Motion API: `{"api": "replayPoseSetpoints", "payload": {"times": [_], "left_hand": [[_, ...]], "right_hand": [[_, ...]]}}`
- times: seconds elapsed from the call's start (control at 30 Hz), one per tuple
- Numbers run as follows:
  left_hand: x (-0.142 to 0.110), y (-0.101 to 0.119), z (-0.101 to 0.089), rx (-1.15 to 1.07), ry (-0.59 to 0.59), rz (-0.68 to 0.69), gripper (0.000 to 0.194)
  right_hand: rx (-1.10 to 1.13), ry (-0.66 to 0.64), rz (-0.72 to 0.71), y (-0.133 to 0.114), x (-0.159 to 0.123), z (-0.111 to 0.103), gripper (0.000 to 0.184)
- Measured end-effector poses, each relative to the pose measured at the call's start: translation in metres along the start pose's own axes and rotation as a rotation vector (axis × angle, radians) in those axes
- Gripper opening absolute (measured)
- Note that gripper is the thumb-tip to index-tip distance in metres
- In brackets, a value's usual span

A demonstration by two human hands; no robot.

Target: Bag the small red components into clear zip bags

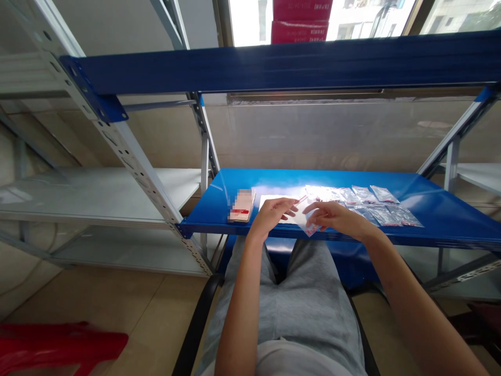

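Bag [309, 228] btwn hands [270, 215], nr shelf edge [422, 239]

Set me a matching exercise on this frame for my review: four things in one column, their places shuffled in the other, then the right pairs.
Things
1. clear bag
2. flat packets
3. red boxes
4. pale, partly pixelated item

Places
A. in front of the window, above the upper blue beam
B. near the left end of the blue shelf
C. between the left hand and right hand
D. in rows towards the shelf's right

Pairs: 1-C, 2-D, 3-A, 4-B
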State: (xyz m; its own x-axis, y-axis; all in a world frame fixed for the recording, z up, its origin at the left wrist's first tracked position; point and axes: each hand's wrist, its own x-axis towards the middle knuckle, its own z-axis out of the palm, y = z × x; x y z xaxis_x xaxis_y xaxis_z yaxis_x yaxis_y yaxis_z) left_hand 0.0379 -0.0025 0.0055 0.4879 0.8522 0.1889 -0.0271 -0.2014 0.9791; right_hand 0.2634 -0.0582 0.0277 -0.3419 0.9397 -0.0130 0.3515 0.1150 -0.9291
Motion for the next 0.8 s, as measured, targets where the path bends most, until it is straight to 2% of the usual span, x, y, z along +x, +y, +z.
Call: {"api": "replayPoseSetpoints", "payload": {"times": [0.27, 0.43, 0.53, 0.6, 0.67, 0.7, 0.8], "left_hand": [[0.001, -0.002, 0.004, -0.012, -0.032, -0.037, 0.025], [-0.001, 0.002, 0.004, -0.071, -0.016, -0.069, 0.025], [-0.002, 0.005, 0.003, -0.134, 0.006, -0.096, 0.026], [-0.003, 0.006, 0.002, -0.165, 0.009, -0.110, 0.028], [-0.003, 0.005, 0.003, -0.191, 0.009, -0.112, 0.030], [-0.003, 0.005, 0.004, -0.201, 0.008, -0.108, 0.031], [-0.001, 0.004, 0.009, -0.210, -0.016, -0.091, 0.034]], "right_hand": [[-0.077, 0.044, 0.005, 0.004, 0.003, -0.002, 0.025], [-0.168, 0.120, 0.037, 0.003, 0.001, -0.002, 0.037], [-0.206, 0.224, 0.040, 0.004, 0.001, -0.001, 0.042], [-0.269, 0.349, 0.012, 0.004, 0.001, 0.000, 0.042], [-0.332, 0.461, -0.030, 0.002, 0.001, 0.003, 0.035], [-0.343, 0.478, -0.050, -0.001, 0.001, 0.005, 0.029], [-0.269, 0.361, -0.082, -0.011, 0.001, 0.015, 0.024]]}}
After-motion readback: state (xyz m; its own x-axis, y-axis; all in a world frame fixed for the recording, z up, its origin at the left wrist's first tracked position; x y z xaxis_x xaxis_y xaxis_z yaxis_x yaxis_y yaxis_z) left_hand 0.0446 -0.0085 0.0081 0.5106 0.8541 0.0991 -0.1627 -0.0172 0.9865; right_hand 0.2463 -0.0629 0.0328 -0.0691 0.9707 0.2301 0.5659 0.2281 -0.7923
